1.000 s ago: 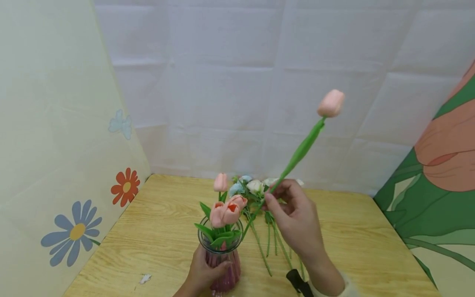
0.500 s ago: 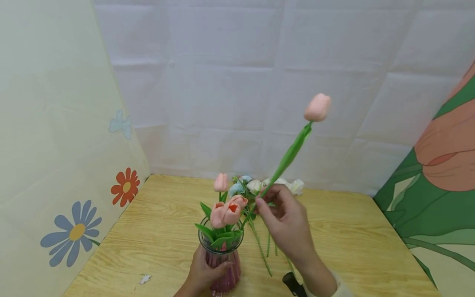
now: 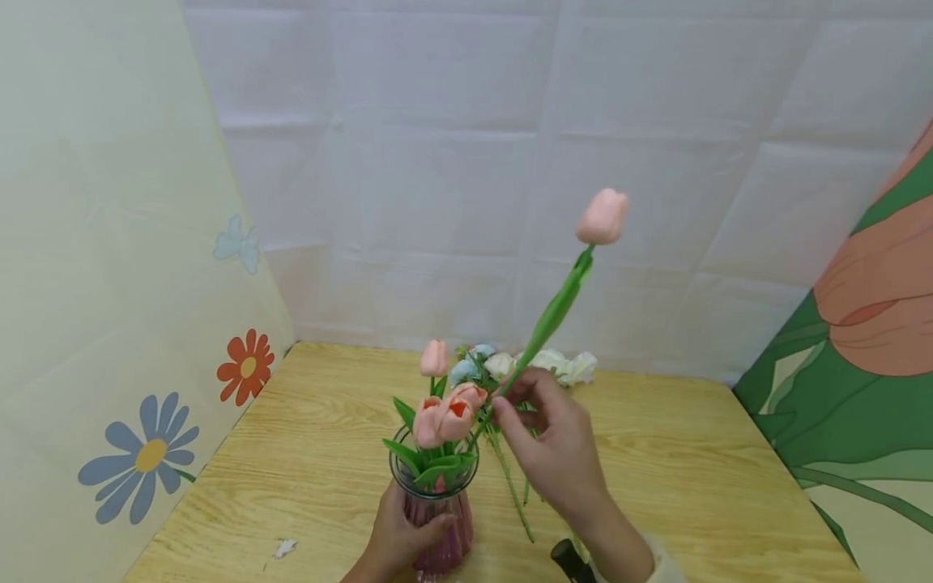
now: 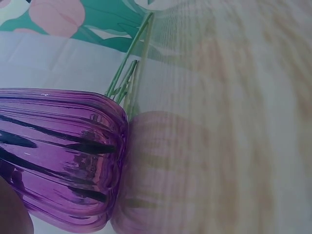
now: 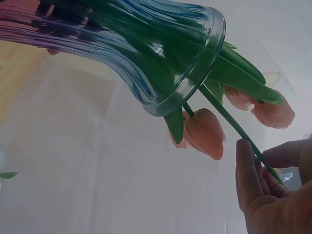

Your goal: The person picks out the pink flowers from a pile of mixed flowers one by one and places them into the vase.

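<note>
White creased cloth hangs behind a pale wooden table (image 3: 328, 453), with flower-printed panels standing at both sides. On the table stands a purple ribbed glass vase (image 3: 436, 518) that already carries several pink tulips (image 3: 440, 417). The left hand (image 3: 397, 538) wraps its fingers around the lower body of the vase; the left wrist view shows the ribbed purple glass close up, standing on the wood. The right hand (image 3: 557, 453) pinches the green stem of a long pink tulip (image 3: 602, 217) between thumb and fingertips, low on the stem. From that hand the stem slants up and away to the bloom, high above the fingers, while its lower end runs down to the vase rim just to the hand's left. Just beyond the right hand lies a bunch of white and pale blue flowers (image 3: 561, 366), their stems passing under it. A black object (image 3: 567, 560) lies by the right wrist.
</note>
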The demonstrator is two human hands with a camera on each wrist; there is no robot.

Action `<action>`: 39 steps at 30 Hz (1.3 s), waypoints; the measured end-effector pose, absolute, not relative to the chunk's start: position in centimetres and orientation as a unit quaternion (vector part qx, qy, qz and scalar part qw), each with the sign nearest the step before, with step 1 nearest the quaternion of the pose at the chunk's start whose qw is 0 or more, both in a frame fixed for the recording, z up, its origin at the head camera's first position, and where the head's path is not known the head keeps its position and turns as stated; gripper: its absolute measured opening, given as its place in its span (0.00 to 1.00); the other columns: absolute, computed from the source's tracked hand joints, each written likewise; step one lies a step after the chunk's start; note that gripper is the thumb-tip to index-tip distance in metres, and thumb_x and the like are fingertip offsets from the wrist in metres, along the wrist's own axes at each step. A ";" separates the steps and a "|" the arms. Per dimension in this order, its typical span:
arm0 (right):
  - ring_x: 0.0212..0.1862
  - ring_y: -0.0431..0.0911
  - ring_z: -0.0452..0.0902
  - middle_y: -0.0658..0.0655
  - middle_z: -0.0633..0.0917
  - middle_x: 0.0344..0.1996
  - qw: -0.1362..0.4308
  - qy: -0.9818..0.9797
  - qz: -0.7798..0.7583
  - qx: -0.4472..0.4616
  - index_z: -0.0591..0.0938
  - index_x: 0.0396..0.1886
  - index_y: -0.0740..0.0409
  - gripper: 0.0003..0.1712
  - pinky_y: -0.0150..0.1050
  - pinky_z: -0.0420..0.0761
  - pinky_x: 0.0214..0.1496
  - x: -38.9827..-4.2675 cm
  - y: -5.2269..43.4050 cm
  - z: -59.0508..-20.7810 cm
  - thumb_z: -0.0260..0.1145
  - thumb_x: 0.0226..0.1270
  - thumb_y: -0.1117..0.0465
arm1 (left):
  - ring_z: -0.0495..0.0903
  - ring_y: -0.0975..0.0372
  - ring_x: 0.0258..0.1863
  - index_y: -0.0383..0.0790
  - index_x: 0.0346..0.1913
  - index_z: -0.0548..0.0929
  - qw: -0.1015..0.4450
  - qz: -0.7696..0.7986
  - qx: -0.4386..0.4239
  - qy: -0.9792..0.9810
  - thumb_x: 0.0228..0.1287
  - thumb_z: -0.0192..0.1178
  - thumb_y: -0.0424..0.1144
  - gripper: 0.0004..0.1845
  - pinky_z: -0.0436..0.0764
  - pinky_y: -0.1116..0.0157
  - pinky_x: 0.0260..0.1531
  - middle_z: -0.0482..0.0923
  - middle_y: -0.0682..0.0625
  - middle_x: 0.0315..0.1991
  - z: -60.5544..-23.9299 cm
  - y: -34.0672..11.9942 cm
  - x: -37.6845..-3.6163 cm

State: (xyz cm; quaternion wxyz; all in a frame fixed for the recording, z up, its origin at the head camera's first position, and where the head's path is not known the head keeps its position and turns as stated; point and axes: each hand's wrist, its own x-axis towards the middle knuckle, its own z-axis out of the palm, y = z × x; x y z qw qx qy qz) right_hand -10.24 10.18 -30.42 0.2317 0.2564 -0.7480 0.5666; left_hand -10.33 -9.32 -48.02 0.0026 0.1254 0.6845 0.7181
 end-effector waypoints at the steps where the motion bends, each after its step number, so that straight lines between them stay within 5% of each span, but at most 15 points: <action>1: 0.36 0.49 0.86 0.59 0.84 0.35 0.231 -0.749 0.566 0.256 0.77 0.42 0.66 0.09 0.43 0.91 0.37 -10.2 10.1 -30.5 0.65 0.64 0.77 | 0.78 0.61 0.61 0.45 0.70 0.65 0.002 0.718 0.125 0.685 0.59 0.69 0.34 0.37 0.77 0.71 0.62 0.74 0.46 0.65 -48.0 -9.3 -10.3; 39: 0.41 0.44 0.87 0.53 0.84 0.37 0.219 -0.779 0.527 0.261 0.79 0.44 0.61 0.13 0.34 0.90 0.40 -10.2 9.3 -32.1 0.67 0.63 0.76 | 0.78 0.60 0.61 0.45 0.70 0.64 0.015 0.719 0.125 0.684 0.60 0.69 0.35 0.37 0.77 0.70 0.63 0.74 0.45 0.65 -48.5 -9.6 -10.5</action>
